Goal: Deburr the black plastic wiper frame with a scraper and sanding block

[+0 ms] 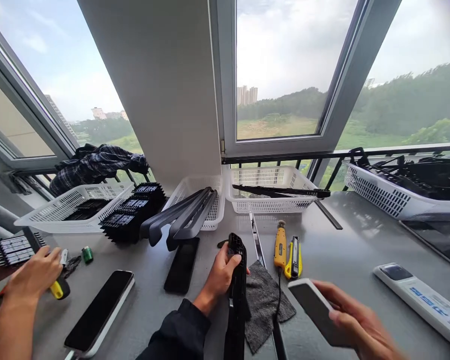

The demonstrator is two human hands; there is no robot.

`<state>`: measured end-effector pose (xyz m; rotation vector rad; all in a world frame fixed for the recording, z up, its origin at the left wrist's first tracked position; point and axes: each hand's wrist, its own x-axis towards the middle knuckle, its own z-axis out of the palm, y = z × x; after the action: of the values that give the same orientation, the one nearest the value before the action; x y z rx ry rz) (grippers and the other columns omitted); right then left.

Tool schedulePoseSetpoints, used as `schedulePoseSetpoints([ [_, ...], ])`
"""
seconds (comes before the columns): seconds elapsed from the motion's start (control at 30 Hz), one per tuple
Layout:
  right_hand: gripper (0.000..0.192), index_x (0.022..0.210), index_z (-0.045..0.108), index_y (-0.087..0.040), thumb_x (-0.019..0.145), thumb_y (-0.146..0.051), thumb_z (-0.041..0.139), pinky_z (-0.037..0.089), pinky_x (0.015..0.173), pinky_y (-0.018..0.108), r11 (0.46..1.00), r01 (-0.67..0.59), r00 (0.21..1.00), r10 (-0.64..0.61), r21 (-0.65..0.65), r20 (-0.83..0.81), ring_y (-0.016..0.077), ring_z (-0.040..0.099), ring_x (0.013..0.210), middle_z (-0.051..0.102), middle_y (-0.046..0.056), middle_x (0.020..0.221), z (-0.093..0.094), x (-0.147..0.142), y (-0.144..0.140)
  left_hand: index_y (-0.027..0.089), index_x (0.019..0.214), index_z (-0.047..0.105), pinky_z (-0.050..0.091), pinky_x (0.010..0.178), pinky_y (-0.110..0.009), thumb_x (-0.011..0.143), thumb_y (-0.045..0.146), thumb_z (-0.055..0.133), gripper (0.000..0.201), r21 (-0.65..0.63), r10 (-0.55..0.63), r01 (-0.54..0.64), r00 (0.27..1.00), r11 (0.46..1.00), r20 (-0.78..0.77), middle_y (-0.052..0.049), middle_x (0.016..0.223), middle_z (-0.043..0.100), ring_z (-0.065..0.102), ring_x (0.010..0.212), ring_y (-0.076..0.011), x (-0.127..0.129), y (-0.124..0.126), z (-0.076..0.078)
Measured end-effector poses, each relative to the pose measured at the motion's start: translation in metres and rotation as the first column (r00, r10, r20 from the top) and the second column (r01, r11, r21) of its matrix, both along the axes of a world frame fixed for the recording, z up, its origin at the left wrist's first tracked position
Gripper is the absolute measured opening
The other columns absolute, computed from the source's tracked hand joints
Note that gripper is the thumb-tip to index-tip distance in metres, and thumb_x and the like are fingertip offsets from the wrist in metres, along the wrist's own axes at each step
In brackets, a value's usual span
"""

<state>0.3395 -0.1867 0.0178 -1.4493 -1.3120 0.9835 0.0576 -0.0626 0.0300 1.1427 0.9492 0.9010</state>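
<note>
My left hand (218,275) is wrapped round the upper part of a long black plastic trim part (237,295); its lower end runs out of view at the bottom. In my right hand (354,317) is a flat grey rectangular block (317,310) with a pale edge, held apart from the trim part. A dark grey cloth (264,305) lies on the table between my hands. Just beyond it are a yellow corded rotary tool (280,246) and a yellow utility knife (294,257).
At the left, a co-worker's hand (33,275) works at a black gridded part (17,250). Phones (101,310) lie on the grey table. White baskets (262,205) line the window side, some holding black parts. Grey trim pieces (189,217) lean over one basket. A white remote-like device (420,300) lies right.
</note>
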Motion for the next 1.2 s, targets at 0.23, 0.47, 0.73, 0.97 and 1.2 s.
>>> schedulePoseSetpoints([
  [0.23, 0.045, 0.116, 0.075, -0.017, 0.081, -0.038, 0.059, 0.053, 0.053, 0.027, 0.977, -0.169, 0.922, 0.204, 0.134, -0.33, 0.0217, 0.073, 0.065, 0.078, 0.003, 0.079, 0.06, -0.091, 0.131, 0.019, 0.125, 0.053, 0.042, 0.051, -0.024, 0.086, 0.075, 0.069, 0.07, 0.056, -0.045, 0.048, 0.997, 0.997, -0.061, -0.003, 0.071, 0.073, 0.057, 0.053, -0.0149, -0.002, 0.001, 0.003],
  [0.47, 0.025, 0.121, 0.069, -0.026, 0.099, -0.027, 0.058, 0.056, 0.102, 0.042, 0.895, 0.037, 0.999, -0.048, 0.445, 0.012, 0.0271, 0.071, 0.123, 0.077, 0.01, 0.131, 0.013, -0.123, 0.119, 0.018, 0.127, 0.063, 0.053, 0.067, -0.029, 0.087, 0.073, 0.072, 0.069, 0.043, 0.0, 0.002, 0.998, 0.999, -0.056, -0.007, 0.091, 0.077, 0.067, 0.071, -0.0206, -0.001, 0.002, -0.002],
  [0.73, 0.032, 0.111, 0.066, -0.028, 0.081, -0.014, 0.066, 0.029, 0.128, 0.062, 0.834, -0.141, 0.966, -0.002, 0.534, 0.258, 0.0354, 0.042, 0.156, 0.06, 0.008, 0.157, 0.014, -0.139, 0.106, 0.018, 0.136, 0.067, 0.054, 0.091, -0.034, 0.092, 0.056, 0.074, 0.059, 0.124, 0.016, -0.013, 1.0, 0.992, -0.024, -0.01, 0.113, 0.076, 0.069, 0.094, -0.0247, 0.0, 0.001, -0.014],
  [0.97, 0.019, 0.111, 0.073, -0.028, 0.094, -0.025, 0.066, 0.053, 0.111, 0.049, 0.858, -0.012, 0.991, -0.058, 0.514, 0.121, 0.0301, 0.064, 0.131, 0.069, 0.01, 0.139, 0.015, -0.129, 0.114, 0.018, 0.125, 0.068, 0.056, 0.085, -0.032, 0.091, 0.064, 0.072, 0.058, 0.092, 0.07, -0.067, 0.997, 0.993, -0.03, -0.008, 0.106, 0.077, 0.071, 0.097, -0.0262, -0.001, -0.002, 0.001],
  [1.2, 0.041, 0.105, 0.072, -0.023, 0.098, -0.062, 0.066, 0.053, 0.049, 0.028, 0.958, 0.117, 0.962, -0.044, 0.263, -0.27, 0.0159, 0.065, 0.054, 0.074, 0.003, 0.085, 0.025, -0.107, 0.124, 0.02, 0.121, 0.061, 0.051, 0.057, -0.026, 0.087, 0.074, 0.071, 0.065, -0.03, -0.01, 0.01, 1.0, 1.0, -0.015, -0.003, 0.076, 0.073, 0.068, 0.063, -0.0194, -0.004, -0.002, 0.004],
])
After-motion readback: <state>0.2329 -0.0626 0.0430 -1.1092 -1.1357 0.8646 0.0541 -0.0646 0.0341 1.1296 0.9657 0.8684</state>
